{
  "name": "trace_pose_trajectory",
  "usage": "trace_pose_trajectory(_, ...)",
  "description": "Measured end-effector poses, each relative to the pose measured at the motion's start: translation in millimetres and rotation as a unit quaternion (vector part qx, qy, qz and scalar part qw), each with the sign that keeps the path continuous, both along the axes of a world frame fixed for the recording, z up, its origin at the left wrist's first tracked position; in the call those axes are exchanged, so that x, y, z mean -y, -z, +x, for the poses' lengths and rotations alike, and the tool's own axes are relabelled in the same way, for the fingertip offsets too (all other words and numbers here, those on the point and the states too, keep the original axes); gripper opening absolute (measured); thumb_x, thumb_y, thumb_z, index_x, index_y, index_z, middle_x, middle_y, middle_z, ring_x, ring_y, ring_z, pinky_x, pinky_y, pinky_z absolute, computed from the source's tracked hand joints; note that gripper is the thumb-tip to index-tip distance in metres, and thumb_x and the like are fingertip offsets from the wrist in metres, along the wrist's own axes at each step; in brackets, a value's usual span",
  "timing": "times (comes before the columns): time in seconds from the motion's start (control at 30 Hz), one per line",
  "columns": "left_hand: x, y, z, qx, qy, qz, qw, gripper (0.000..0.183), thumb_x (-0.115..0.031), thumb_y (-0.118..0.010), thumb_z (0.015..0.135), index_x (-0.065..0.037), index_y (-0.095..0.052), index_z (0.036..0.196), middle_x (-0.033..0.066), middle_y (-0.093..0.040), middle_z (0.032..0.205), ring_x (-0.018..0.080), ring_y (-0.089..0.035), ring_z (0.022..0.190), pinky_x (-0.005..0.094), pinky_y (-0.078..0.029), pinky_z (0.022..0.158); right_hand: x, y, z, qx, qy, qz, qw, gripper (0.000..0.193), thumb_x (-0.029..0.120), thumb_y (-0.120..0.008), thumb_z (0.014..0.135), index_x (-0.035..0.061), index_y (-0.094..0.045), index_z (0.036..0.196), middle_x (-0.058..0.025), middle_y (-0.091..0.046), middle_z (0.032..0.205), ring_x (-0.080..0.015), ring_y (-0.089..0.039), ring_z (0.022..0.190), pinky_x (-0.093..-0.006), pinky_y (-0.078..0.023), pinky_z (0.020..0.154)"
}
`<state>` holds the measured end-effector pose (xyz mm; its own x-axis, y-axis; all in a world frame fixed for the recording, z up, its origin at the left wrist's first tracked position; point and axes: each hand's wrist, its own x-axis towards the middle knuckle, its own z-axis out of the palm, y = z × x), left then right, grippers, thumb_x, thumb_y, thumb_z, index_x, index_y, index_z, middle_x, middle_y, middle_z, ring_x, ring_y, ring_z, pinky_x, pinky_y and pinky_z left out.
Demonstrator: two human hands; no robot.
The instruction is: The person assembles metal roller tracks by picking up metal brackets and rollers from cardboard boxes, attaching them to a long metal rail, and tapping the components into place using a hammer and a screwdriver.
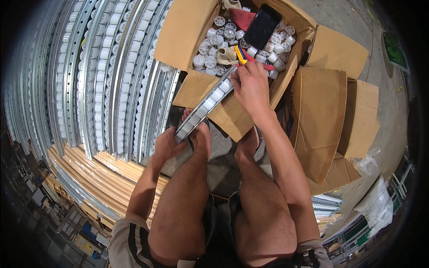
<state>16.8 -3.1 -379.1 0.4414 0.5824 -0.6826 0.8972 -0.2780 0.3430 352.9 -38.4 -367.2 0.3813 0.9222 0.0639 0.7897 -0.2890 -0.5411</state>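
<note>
A short roller track [206,106], a metal channel with a row of white wheels, slants between my hands above my feet. My left hand [166,145] is closed round its lower end. At the upper end, my right hand [252,85] grips the track with thumb and fingers, over the near edge of an open cardboard box [196,87]. Just beyond the right fingers is a yellow-and-red handled tool [241,55], its kind partly hidden by the hand. Loose white rollers [210,61] fill the box. On them lie a black phone [262,27] and a cloth glove [227,56].
Many long roller tracks [105,67] are stacked at the left, above wrapped tan tubes [103,174]. Another open cardboard box [319,116] stands at the right. Clear plastic wrap [368,161] lies on the concrete floor [393,111]. My feet rest just below the roller box.
</note>
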Motion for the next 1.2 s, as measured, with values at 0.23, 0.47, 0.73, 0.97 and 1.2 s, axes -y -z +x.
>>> trace_pose_trajectory(0.23, 2, 4, -3, -0.001, 0.006, 0.014, 1.000, 0.053, -0.034, -0.077, 0.069, 0.002, -0.061, 0.104, 0.0251, -0.069, 0.095, 0.0442, -0.068, 0.092, 0.0498, -0.055, 0.080, -1, -4, -4, 0.051, -0.007, 0.009, 0.999, 0.011, 0.006, -0.069, 0.079, -0.0004, -0.067, 0.088, -0.0154, -0.062, 0.098, -0.0329, -0.056, 0.097, -0.0436, -0.046, 0.085)
trace_pose_trajectory(0.47, 2, 4, -3, -0.013, 0.019, 0.018, 1.000, 0.052, -0.035, -0.078, 0.071, 0.002, -0.061, 0.104, 0.0223, -0.070, 0.097, 0.0414, -0.068, 0.093, 0.0477, -0.055, 0.081, 6, -2, -5, 0.060, -0.013, 0.037, 0.997, 0.011, 0.005, -0.069, 0.077, 0.0012, -0.066, 0.087, -0.0138, -0.061, 0.096, -0.0316, -0.056, 0.095, -0.0431, -0.046, 0.083)
trace_pose_trajectory(0.73, 2, 2, 1, -0.013, 0.014, 0.018, 1.000, 0.049, -0.034, -0.077, 0.072, 0.001, -0.061, 0.102, 0.0230, -0.070, 0.094, 0.0419, -0.069, 0.092, 0.0482, -0.055, 0.080, 4, 1, -6, 0.072, -0.020, 0.042, 0.996, 0.009, 0.004, -0.061, 0.079, 0.0005, -0.066, 0.086, -0.0145, -0.061, 0.094, -0.0311, -0.056, 0.094, -0.0416, -0.045, 0.081)
trace_pose_trajectory(0.97, 2, 3, 0, -0.008, 0.006, 0.013, 1.000, 0.049, -0.034, -0.076, 0.072, 0.001, -0.061, 0.102, 0.0239, -0.070, 0.093, 0.0423, -0.069, 0.091, 0.0484, -0.055, 0.080, -1, -3, -7, 0.090, -0.038, -0.015, 0.995, 0.013, 0.004, -0.061, 0.078, -0.0016, -0.065, 0.089, -0.0152, -0.061, 0.095, -0.0320, -0.056, 0.096, -0.0413, -0.045, 0.082)
trace_pose_trajectory(1.2, -1, -9, 1, -0.021, 0.000, -0.009, 1.000, 0.051, -0.035, -0.076, 0.072, 0.000, -0.060, 0.105, 0.0238, -0.070, 0.094, 0.0418, -0.069, 0.092, 0.0492, -0.055, 0.080, 22, -13, 15, -0.003, 0.053, 0.034, 0.998, 0.013, 0.011, -0.067, 0.086, -0.0001, -0.065, 0.091, -0.0166, -0.061, 0.092, -0.0354, -0.057, 0.091, -0.0459, -0.044, 0.081)
